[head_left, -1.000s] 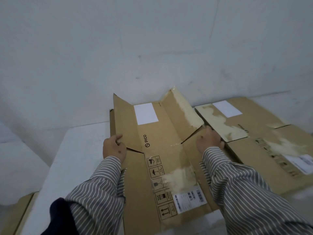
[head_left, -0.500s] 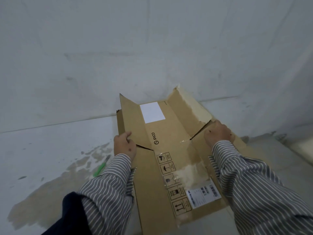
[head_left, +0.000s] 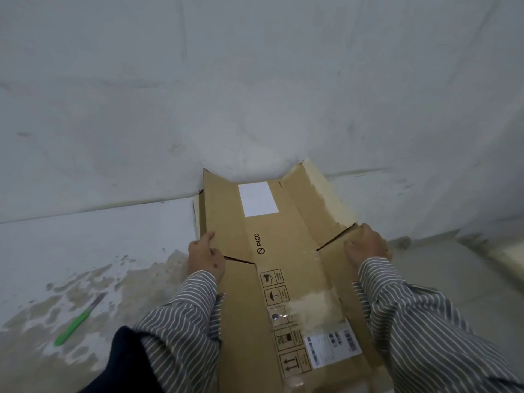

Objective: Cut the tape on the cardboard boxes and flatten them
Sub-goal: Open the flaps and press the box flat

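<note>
A flattened brown cardboard box (head_left: 283,251) with a white label and a PICO mark is carried in front of me above the concrete floor. My left hand (head_left: 204,255) grips its left edge by a flap joint, thumb on top. My right hand (head_left: 365,246) grips the right edge, fingers curled over the cardboard. Two far flaps stick up at an angle. Both sleeves are striped.
A green-handled knife (head_left: 78,321) lies on the stained floor (head_left: 56,265) at the lower left. A white wall (head_left: 255,95) rises close ahead, meeting the floor behind the box.
The view swung left with the box in both hands. The white surface and the other flattened boxes on the right dropped out of view; the floor and the green knife came in.
</note>
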Motion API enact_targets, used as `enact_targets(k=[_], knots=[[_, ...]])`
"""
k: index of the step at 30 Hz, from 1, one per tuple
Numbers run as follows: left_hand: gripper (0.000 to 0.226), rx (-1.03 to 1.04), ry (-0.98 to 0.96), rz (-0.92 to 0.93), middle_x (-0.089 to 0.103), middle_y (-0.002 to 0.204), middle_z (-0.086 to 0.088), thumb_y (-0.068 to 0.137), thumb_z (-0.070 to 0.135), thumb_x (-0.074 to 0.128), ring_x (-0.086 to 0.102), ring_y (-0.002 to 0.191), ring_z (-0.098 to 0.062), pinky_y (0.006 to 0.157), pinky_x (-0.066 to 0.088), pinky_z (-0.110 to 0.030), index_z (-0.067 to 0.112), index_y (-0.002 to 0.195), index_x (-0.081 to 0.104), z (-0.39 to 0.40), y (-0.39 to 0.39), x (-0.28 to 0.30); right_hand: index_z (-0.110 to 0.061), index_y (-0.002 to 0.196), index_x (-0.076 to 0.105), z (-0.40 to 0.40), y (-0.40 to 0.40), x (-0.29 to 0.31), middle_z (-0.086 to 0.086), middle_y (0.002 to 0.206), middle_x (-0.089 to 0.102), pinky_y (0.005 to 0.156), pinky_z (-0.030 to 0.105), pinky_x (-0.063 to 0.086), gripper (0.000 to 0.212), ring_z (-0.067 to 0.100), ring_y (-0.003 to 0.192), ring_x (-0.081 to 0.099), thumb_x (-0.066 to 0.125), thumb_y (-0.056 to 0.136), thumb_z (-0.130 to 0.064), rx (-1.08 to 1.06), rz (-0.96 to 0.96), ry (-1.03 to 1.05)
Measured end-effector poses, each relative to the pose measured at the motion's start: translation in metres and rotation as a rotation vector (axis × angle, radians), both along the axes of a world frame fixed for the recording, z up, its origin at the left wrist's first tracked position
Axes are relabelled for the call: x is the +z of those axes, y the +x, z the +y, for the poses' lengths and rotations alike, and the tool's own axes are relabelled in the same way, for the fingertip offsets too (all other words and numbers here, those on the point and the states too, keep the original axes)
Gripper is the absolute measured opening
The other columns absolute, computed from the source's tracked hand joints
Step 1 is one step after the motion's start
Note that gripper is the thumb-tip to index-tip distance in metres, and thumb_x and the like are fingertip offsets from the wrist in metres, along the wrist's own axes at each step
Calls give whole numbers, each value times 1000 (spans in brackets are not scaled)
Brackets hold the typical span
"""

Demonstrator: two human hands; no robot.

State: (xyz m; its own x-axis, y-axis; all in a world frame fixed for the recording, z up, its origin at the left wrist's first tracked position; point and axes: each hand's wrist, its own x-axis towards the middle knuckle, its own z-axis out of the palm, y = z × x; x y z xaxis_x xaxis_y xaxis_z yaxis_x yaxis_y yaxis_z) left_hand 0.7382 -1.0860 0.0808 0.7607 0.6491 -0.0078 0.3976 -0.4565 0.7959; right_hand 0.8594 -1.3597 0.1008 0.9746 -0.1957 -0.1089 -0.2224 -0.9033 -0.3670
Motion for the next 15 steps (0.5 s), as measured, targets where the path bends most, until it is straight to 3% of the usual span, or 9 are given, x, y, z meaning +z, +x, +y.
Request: enact_targets(k=[2,7,12,15], knots=[[45,40,1,86,47,127,-19,95,2,43,49,89,-21,80,37,-22,12,140,44,-4,6,-2,-14,144,30,-10,13,-10,15,137,45,104,45,36,62,36,126,41,52,87,-27,27,51,17],[48,130,0,317,40,141,-19,96,10,45,45,124,-36,103,37,-39,7,144,35,-6,8,-14,-8,134,38,-28,32,-32,17,128,51,96,43,43,55,36,118,48,56,86,-26,134,107,55],[50,238,-23,414,37,143,-21,95,6,41,44,124,-40,104,36,-44,5,144,34,-20,1,-31,-9,133,37,-35,36,-49,16,131,49,99,44,41,59,35,120,45,60,84,-35,224,148,94],[45,272,7,472,38,141,-22,94,6,40,45,121,-42,101,40,-47,4,139,39,-24,-2,-37,-10,144,22,-34,34,-55,12,147,32,106,46,30,74,34,133,31,55,87,-45,291,188,13]])
